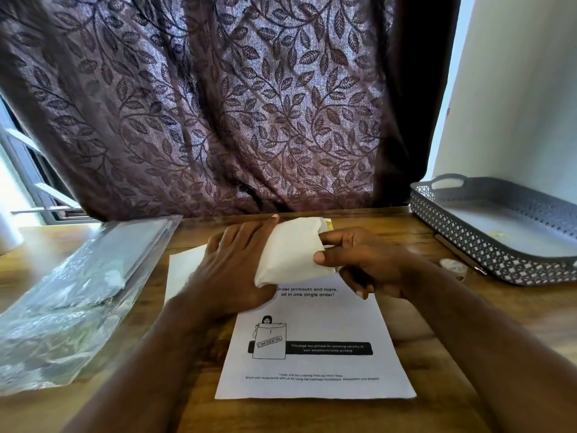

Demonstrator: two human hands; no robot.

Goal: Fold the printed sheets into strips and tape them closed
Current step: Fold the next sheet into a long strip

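Above the printed sheet (315, 339), both hands (237, 260) pinch a folded strip (293, 248).

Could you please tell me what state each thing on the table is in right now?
Folded sheet: folded into a thick strip, lifted, held by both hands.
Left hand: cupped under the strip's left side.
Right hand: fingers pinching the strip's right end.
Printed sheet: flat, unfolded, print up.
Grey tray: upright, nearly empty.
Tape roll: lying beside the tray, untouched.
Plastic sleeve: lying flat, crumpled.
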